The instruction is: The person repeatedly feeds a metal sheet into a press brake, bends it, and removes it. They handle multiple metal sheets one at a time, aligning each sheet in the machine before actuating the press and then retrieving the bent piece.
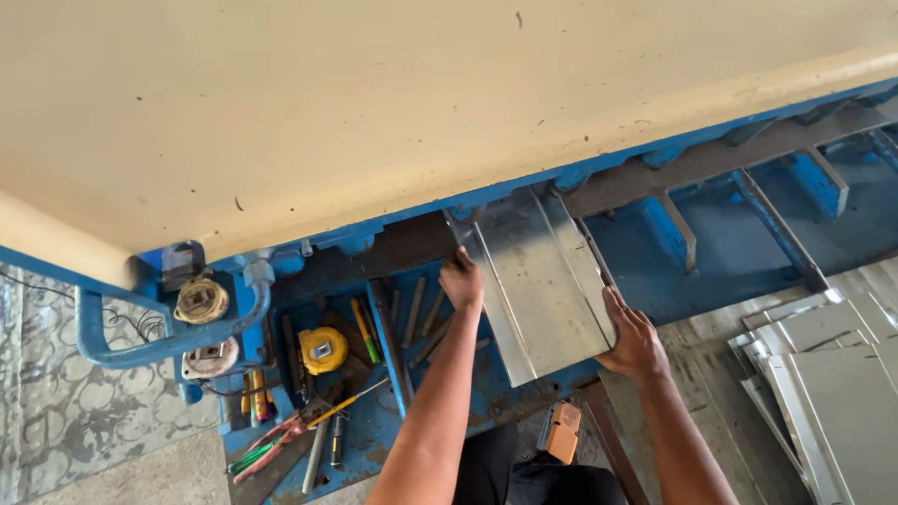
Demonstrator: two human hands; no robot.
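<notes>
Gripping the folded metal sheet point(541, 281), left hand point(462, 281) and right hand point(634, 341) clasp its edges; tape measure point(323, 350), screwdrivers point(348, 404) and perhaps pliers point(271, 444) crowd leftward.

Bent sheet point(541, 281): bare metal, smooth, dull silver sheen. Stacked sheets point(828, 383): same smooth grey metal. Machine bed point(655, 248): blue-painted metal, chipped, grimy. Big guard point(374, 103): cream paint, matt, speckled. Tape measure point(323, 350): glossy yellow plastic. Floor point(112, 472): rough concrete.
</notes>
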